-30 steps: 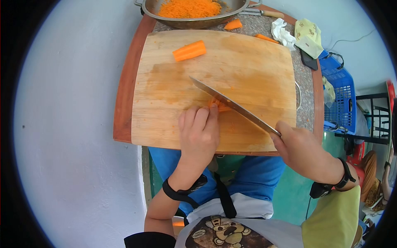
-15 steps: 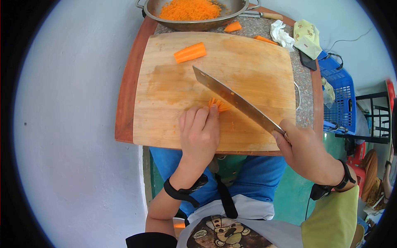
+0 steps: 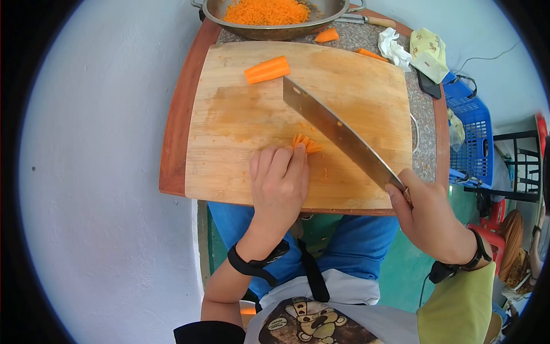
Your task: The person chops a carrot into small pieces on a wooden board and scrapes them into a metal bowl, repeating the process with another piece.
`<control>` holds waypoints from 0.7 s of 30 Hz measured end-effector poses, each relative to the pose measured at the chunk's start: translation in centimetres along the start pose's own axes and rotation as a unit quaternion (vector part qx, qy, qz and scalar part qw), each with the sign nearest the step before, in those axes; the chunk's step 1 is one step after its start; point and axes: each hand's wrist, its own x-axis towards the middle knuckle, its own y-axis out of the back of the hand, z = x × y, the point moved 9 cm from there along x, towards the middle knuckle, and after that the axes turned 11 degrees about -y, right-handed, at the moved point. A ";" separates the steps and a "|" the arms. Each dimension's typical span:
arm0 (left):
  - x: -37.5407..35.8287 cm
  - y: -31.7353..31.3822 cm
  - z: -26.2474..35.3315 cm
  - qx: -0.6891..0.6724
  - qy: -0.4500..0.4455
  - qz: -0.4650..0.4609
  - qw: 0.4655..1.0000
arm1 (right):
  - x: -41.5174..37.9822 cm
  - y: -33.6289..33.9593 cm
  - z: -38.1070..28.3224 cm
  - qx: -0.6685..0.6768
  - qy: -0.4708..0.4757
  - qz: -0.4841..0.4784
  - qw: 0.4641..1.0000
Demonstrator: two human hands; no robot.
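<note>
My left hand presses down on a bunch of carrot strips, its fingers closed together and bent over them. The strips fan out past my fingertips on the wooden cutting board. In my right hand is the handle of a cleaver. The wide blade slants up and left over the board, a little to the right of the strips, with small orange bits on it. Farther back on the board lies a thick carrot piece.
A metal pan of minced carrot stands behind the board. Beside it are a carrot end, a wooden-handled tool, crumpled tissue and a phone. A blue basket is at the right, a wall at the left.
The cleaver has moved right, away from the carrot strips, and its blade now shows more of its flat side. My left hand stays on the strips. The view has shifted slightly.
</note>
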 end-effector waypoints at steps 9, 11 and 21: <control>0.0 0.1 -0.1 0.002 0.005 0.002 1.000 | -0.4 -0.9 -0.4 0.017 0.040 -0.015 0.999; -0.1 0.0 0.0 0.004 -0.001 0.002 1.000 | -0.4 -1.2 -0.4 0.007 0.034 -0.024 0.999; 0.0 0.0 0.0 0.002 0.001 -0.004 1.000 | -0.1 -1.1 -0.3 0.009 0.008 -0.004 1.000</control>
